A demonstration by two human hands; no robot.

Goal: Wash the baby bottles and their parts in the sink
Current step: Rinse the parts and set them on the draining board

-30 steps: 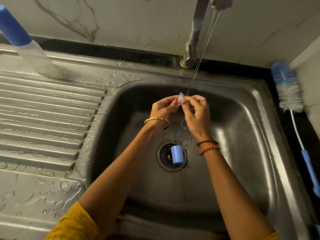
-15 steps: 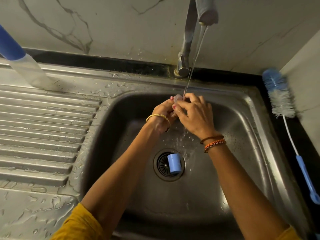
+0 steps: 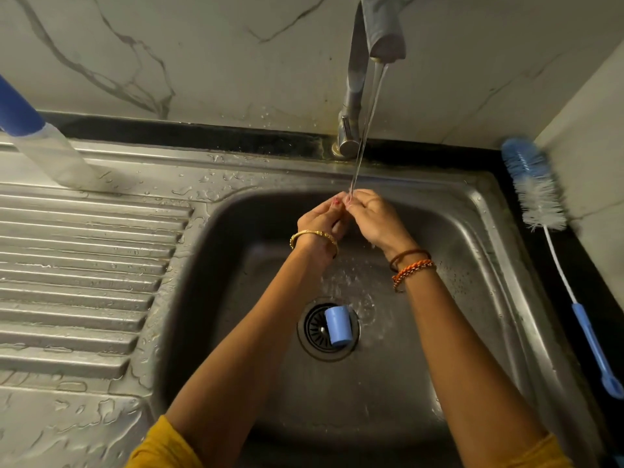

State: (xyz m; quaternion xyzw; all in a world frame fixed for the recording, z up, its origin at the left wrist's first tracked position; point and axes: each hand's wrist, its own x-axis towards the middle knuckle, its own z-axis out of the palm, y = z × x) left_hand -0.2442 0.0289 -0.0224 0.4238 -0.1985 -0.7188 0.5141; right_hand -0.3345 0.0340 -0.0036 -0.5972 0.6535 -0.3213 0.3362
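At far left on the ribbed drainboard [image 3: 77,251]: washed bottle [image 3: 44,146] parked, probably to drain. Centre, in the stream [image 3: 363,130] over the sink [image 3: 489,251]: left hand [image 3: 319,219] and right hand [image 3: 373,217], fingers [image 3: 337,206] pinching a small part, mostly hidden, for rinsing. Below, on the drain [image 3: 314,329]: blue cap [image 3: 337,325], awaiting washing. Far right, on the surface: bottle brush [image 3: 540,201], within reach.

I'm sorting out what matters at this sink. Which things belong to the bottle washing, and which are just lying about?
Part of the job:
left hand and right hand, together under the running water
blue cap on the drain
bottle on the draining board
bottle brush on the counter
tap

Lying about:
nothing that I can see
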